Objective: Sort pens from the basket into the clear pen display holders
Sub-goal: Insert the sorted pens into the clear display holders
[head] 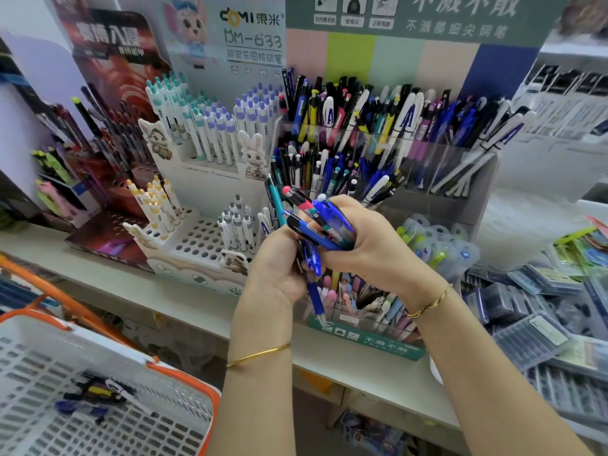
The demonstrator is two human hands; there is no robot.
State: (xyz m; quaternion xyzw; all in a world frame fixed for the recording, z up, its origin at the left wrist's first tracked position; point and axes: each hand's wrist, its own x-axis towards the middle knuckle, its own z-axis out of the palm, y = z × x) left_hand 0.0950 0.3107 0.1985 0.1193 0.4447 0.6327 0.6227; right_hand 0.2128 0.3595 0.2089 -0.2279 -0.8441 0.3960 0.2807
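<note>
Currently | orange-rimmed basket (214, 398): a few loose pens (98, 394) on its floor | clear pen display holders (437, 179): crammed with mixed pens | left hand (279, 271) and right hand (371, 245): both clasp a pen bundle (316, 225) just before the holders

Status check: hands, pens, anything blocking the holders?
Left hand and right hand both grip pen bundle before clear holders. Few loose pens in basket. Holders packed, no obstruction seen.
</note>
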